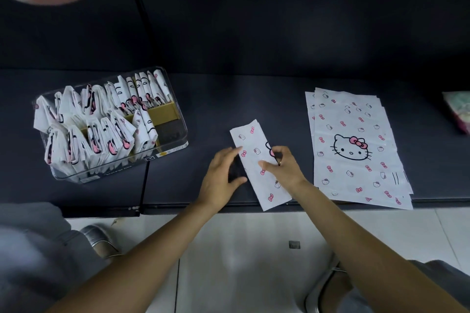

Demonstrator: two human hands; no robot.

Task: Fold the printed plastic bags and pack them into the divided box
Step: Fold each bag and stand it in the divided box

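A white plastic bag printed with cat faces and pink bows, folded into a long narrow strip [256,145], lies slanted on the dark table [229,99]; its near end hangs over the front edge. My right hand [282,166] presses on the strip's middle, its fingers curled at the right edge. My left hand [223,173] rests beside the strip's left edge, fingertips touching it. A stack of flat printed bags [356,150] lies to the right. The clear divided box [112,122] at the left holds several folded bags standing upright.
Part of the box's right end shows bare yellow dividers [162,114]. A pastel packet [459,112] lies at the table's far right edge. A person in grey sits at the lower left, with a shoe [98,239] on the white tile floor.
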